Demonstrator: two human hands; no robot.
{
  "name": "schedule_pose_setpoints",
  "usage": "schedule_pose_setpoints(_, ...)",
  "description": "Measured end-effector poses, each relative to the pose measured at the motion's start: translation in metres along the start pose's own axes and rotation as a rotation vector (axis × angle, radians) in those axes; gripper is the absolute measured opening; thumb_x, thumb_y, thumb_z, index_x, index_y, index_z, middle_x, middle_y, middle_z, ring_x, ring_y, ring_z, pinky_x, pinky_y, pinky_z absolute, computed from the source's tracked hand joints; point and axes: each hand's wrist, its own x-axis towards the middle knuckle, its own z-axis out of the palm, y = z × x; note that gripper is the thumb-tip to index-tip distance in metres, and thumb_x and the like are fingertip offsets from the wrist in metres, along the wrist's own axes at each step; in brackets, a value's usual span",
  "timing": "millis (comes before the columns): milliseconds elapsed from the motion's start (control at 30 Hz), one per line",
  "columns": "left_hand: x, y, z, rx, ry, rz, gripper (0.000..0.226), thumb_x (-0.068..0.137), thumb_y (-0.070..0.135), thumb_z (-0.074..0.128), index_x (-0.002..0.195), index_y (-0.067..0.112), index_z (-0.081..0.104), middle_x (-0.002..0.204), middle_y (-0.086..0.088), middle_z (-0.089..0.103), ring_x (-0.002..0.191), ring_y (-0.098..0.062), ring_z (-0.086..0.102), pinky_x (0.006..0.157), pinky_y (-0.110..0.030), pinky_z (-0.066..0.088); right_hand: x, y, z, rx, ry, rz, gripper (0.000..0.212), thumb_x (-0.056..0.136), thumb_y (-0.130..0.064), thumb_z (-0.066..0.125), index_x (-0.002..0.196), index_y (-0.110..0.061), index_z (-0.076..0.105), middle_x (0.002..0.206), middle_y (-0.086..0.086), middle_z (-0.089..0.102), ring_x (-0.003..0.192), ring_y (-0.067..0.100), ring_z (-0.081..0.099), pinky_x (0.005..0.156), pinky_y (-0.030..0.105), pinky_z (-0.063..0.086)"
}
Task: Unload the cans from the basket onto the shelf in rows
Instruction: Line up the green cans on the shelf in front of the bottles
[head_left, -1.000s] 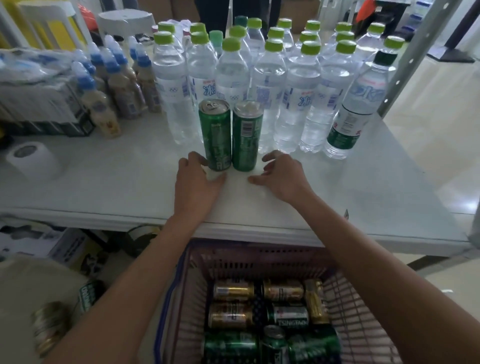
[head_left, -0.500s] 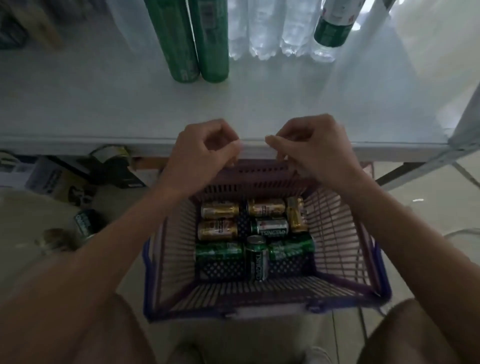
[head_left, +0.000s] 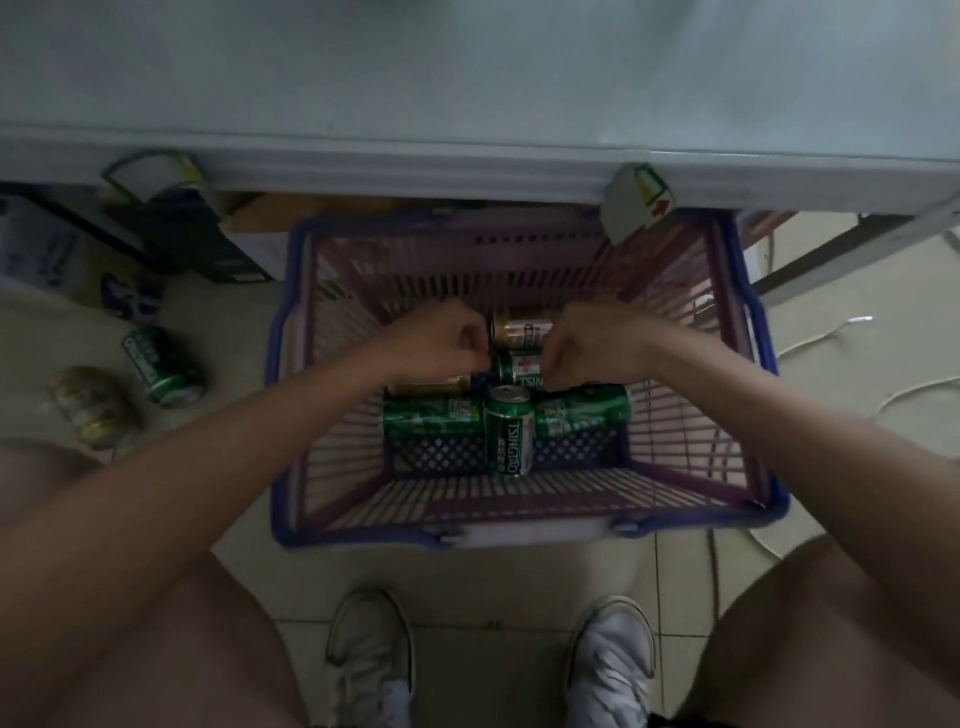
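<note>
The slatted pink plastic basket (head_left: 685, 374) had a blue rim and a blue lattice floor. The green metal cans (head_left: 511, 439) bore white lettering, one further metal can (head_left: 519, 330) was gold, the canvas shoes (head_left: 371, 660) white.

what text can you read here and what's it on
"TSINGTAO": along the front green can.
"TSIN": on the middle green can, the rest hidden by the right hand.
Too blurred to read: floor can lettering, gold can print, box at left.
The shelf tag shows a red arrow, no legible words.
</note>
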Motion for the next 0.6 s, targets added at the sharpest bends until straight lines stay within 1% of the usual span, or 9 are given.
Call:
schedule_pose_setpoints(100, 0.003, -0.02, 0.019, 0.07, -0.069, -0.048, 0.015, 0.086, 0.023, 0.071, 0.096, 0.012, 0.073, 0.098, -0.004, 0.07, 0.093, -0.021, 0.066, 0.084, -0.037, 0.056, 0.017, 0.002, 0.021, -0.032, -0.09, 0.044, 0.019, 0.085, -0.027, 0.081, 0.099, -0.015, 0.083, 0.101, -0.002, 0.078, 0.094, 0.016, 0.07, 0.086, 0.034, 0.058)
schedule_pose_setpoints(200, 0.006, -0.032, 0.04, 0.191, -0.193, -0.098, 0.014, 0.089, 0.022, 0.068, 0.088, 0.01, 0.063, 0.091, -0.007, 0.062, 0.082, -0.022, 0.061, 0.07, -0.033, 0.049, 0.029, 0.008, 0.048, -0.196, -0.18, 0.063, 0.024, 0.09, -0.025, 0.075, 0.108, -0.008, 0.077, 0.108, 0.006, 0.073, 0.096, 0.023, 0.069, 0.087, 0.041, 0.059)
schedule_pose_setpoints(233, 0.008, -0.035, 0.048, 0.246, -0.244, -0.117, 0.016, 0.09, 0.025, 0.067, 0.096, 0.011, 0.063, 0.096, -0.01, 0.062, 0.085, -0.023, 0.061, 0.069, -0.033, 0.047, 0.032, 0.012, 0.058, -0.264, -0.207, 0.073, 0.027, 0.092, -0.024, 0.074, 0.113, -0.008, 0.072, 0.107, 0.006, 0.069, 0.096, 0.023, 0.066, 0.082, 0.039, 0.059)
schedule_pose_setpoints(300, 0.012, -0.044, 0.065, 0.32, -0.326, -0.147, 0.043, 0.093, 0.027, 0.064, 0.131, 0.008, 0.055, 0.123, -0.013, 0.059, 0.104, -0.026, 0.061, 0.079, -0.034, 0.052, 0.037, 0.022, 0.077, -0.382, -0.249, 0.12, 0.033, 0.094, -0.02, 0.069, 0.124, -0.009, 0.061, 0.102, 0.005, 0.059, 0.094, 0.023, 0.062, 0.067, 0.033, 0.053)
schedule_pose_setpoints(333, 0.013, -0.048, 0.073, 0.348, -0.339, -0.151, 0.052, 0.094, 0.026, 0.063, 0.14, 0.006, 0.05, 0.132, -0.013, 0.055, 0.109, -0.026, 0.059, 0.083, -0.035, 0.053, 0.039, 0.027, 0.087, -0.436, -0.256, 0.133, 0.034, 0.094, -0.017, 0.066, 0.127, -0.01, 0.058, 0.105, 0.006, 0.057, 0.096, 0.024, 0.061, 0.064, 0.032, 0.05)
schedule_pose_setpoints(400, 0.013, -0.054, 0.086, 0.44, -0.302, -0.103, 0.044, 0.093, 0.02, 0.065, 0.133, 0.004, 0.056, 0.133, -0.013, 0.053, 0.105, -0.025, 0.059, 0.082, -0.035, 0.054, 0.047, 0.037, 0.105, -0.516, -0.22, 0.125, 0.035, 0.095, -0.011, 0.063, 0.13, -0.009, 0.058, 0.127, 0.01, 0.057, 0.109, 0.027, 0.062, 0.074, 0.036, 0.054)
schedule_pose_setpoints(500, 0.012, -0.061, 0.101, 0.672, -0.224, -0.027, 0.039, 0.086, 0.012, 0.071, 0.122, 0.001, 0.061, 0.137, -0.021, 0.046, 0.11, -0.032, 0.055, 0.077, -0.038, 0.051, 0.056, 0.048, 0.128, -0.584, -0.141, 0.116, 0.049, 0.094, -0.008, 0.066, 0.141, -0.011, 0.053, 0.154, 0.017, 0.031, 0.135, 0.038, 0.043, 0.096, 0.049, 0.051)
schedule_pose_setpoints(567, 0.012, -0.066, 0.111, 0.807, -0.17, 0.016, 0.048, 0.083, 0.003, 0.072, 0.128, -0.004, 0.057, 0.146, -0.025, 0.038, 0.119, -0.04, 0.05, 0.079, -0.042, 0.052, 0.056, 0.053, 0.138, -0.634, -0.097, 0.114, 0.062, 0.094, -0.011, 0.067, 0.15, -0.011, 0.042, 0.16, 0.018, 0.018, 0.144, 0.041, 0.027, 0.103, 0.055, 0.046)
schedule_pose_setpoints(600, 0.013, -0.067, 0.115, 0.847, -0.154, 0.027, 0.049, 0.081, 0.0, 0.072, 0.128, -0.005, 0.057, 0.147, -0.027, 0.036, 0.122, -0.043, 0.047, 0.08, -0.044, 0.054, 0.055, 0.054, 0.141, -0.652, -0.081, 0.111, 0.063, 0.095, -0.011, 0.066, 0.152, -0.01, 0.04, 0.161, 0.018, 0.017, 0.145, 0.041, 0.025, 0.104, 0.055, 0.044)
